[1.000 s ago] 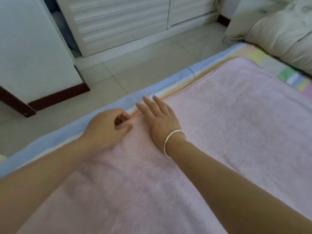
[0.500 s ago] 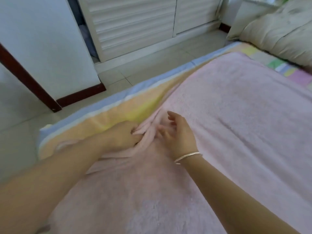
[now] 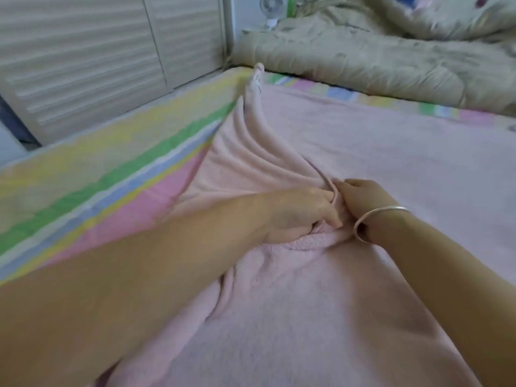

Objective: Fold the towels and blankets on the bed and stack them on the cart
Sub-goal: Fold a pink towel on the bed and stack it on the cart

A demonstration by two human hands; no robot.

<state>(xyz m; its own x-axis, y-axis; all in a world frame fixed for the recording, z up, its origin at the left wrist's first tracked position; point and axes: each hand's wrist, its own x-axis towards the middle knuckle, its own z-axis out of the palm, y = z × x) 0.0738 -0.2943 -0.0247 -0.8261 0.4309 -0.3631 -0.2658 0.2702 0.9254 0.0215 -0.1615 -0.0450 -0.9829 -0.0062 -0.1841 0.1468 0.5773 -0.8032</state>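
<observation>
my left hand point(image 3: 298, 213) clenches bunched edge of fluffy pink blanket point(image 3: 391, 163); my right hand point(image 3: 363, 199) pinches same edge just beside it. blanket lies on pastel striped bedsheet point(image 3: 111, 174), bulk spread right of grip, gathered edge pointing toward far corner.

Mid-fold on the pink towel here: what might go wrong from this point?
1. The left hand and right hand pinch the pink towel at nearly one spot, so its edge bunches into ridges; the fold may come out crooked.
2. The towel's far corner sits near the bed's edge by the striped sheet and might slide off the side when pulled.
</observation>
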